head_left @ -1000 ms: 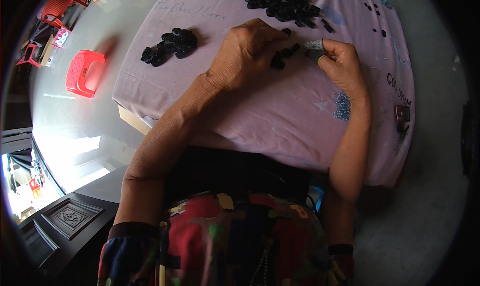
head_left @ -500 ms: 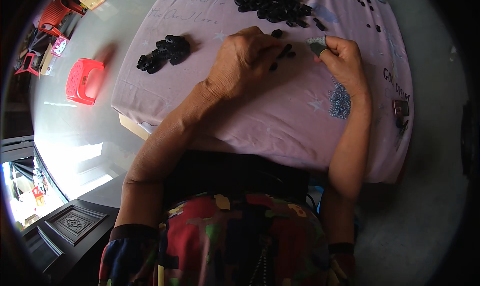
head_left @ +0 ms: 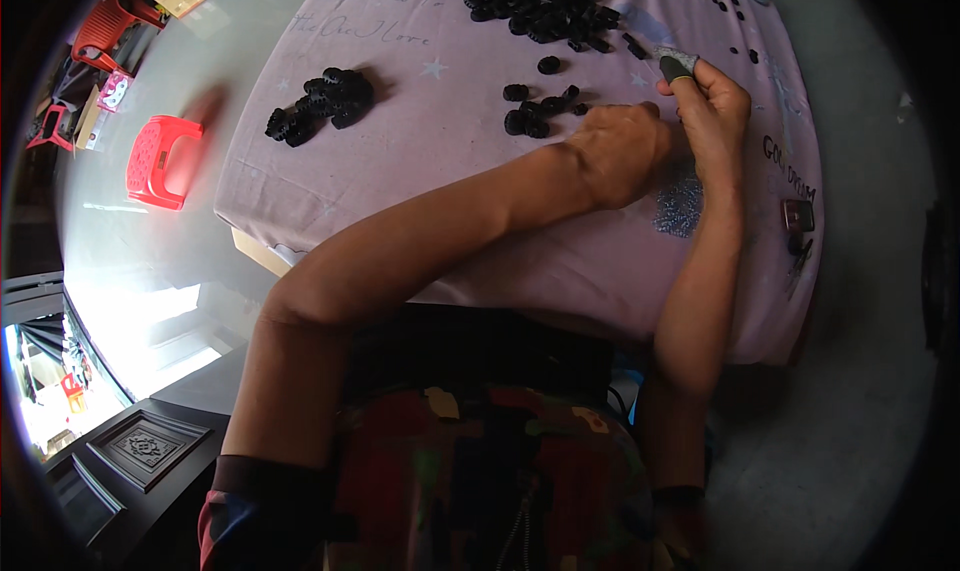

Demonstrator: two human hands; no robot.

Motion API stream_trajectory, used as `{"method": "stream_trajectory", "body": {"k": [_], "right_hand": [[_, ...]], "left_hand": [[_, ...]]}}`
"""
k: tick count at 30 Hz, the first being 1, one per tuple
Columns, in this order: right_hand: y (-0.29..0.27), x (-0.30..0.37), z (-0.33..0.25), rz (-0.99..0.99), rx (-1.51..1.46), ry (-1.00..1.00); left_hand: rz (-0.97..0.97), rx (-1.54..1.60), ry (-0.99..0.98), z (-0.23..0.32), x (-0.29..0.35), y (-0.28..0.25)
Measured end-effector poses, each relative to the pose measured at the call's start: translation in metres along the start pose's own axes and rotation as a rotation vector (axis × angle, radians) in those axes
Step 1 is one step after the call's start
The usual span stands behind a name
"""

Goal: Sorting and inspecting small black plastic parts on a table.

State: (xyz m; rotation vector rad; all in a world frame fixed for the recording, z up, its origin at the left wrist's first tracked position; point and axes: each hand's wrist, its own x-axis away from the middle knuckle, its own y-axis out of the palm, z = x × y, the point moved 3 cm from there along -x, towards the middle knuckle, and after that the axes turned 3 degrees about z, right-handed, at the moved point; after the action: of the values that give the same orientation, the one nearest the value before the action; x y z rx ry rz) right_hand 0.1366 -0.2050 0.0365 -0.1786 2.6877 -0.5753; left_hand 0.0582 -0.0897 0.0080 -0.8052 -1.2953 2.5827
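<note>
My left hand (head_left: 625, 153) reaches across the table with its back up and fingers curled in beside my right hand; whatever they hold is hidden. My right hand (head_left: 718, 111) is raised just right of it, thumb and forefinger pinched together. A dark green cover (head_left: 676, 69) sits on the right thumb, and a grey, glittery wrap (head_left: 677, 55) shows at the forefinger. Left of my hands lies a small group of short, round black pieces (head_left: 535, 118), with a single black piece (head_left: 549, 65) above it. Their exact kind is unclear.
A large heap of black ribbed pieces (head_left: 540, 6) lies at the table's far side, a smaller pile (head_left: 325, 103) at left. Pink cloth (head_left: 450, 241) covers the table. A small dark case (head_left: 798, 214) rests near the right edge. A red stool (head_left: 160, 161) stands on the floor.
My left hand has moved right, away from the small black pieces to beside my right hand, uncovering them. My right hand has shifted slightly right and up.
</note>
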Motion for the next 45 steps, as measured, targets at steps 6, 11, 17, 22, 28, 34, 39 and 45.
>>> {"method": "stream_trajectory", "body": {"k": [6, 11, 17, 22, 28, 34, 39, 45], "right_hand": [[-0.005, -0.001, 0.004, -0.032, 0.065, 0.011], [0.0, 0.004, 0.005, -0.282, 0.074, -0.001], [0.036, 0.023, -0.017, -0.438, -0.07, -0.006], [0.039, 0.023, -0.019, -0.43, -0.173, 0.04], [0.033, 0.015, -0.013, -0.262, -0.183, 0.008], [0.029, 0.016, -0.015, -0.227, -0.133, 0.049], [0.031, 0.019, -0.024, -0.261, -0.159, 0.006], [0.034, 0.023, -0.031, -0.281, -0.228, 0.027]], "left_hand": [[0.076, 0.009, -0.02, -0.001, 0.01, 0.009], [0.357, 0.112, -0.046, -0.019, 0.036, -0.032], [0.421, 0.206, -0.133, -0.052, 0.056, -0.065], [0.466, 0.196, -0.133, -0.056, 0.058, -0.061], [0.474, 0.052, -0.171, -0.062, 0.053, -0.053], [0.395, 0.245, -0.322, -0.069, 0.049, -0.054], [0.316, 0.969, -0.434, -0.077, 0.062, -0.062], [0.192, 1.163, -0.443, -0.072, 0.065, -0.066]]}}
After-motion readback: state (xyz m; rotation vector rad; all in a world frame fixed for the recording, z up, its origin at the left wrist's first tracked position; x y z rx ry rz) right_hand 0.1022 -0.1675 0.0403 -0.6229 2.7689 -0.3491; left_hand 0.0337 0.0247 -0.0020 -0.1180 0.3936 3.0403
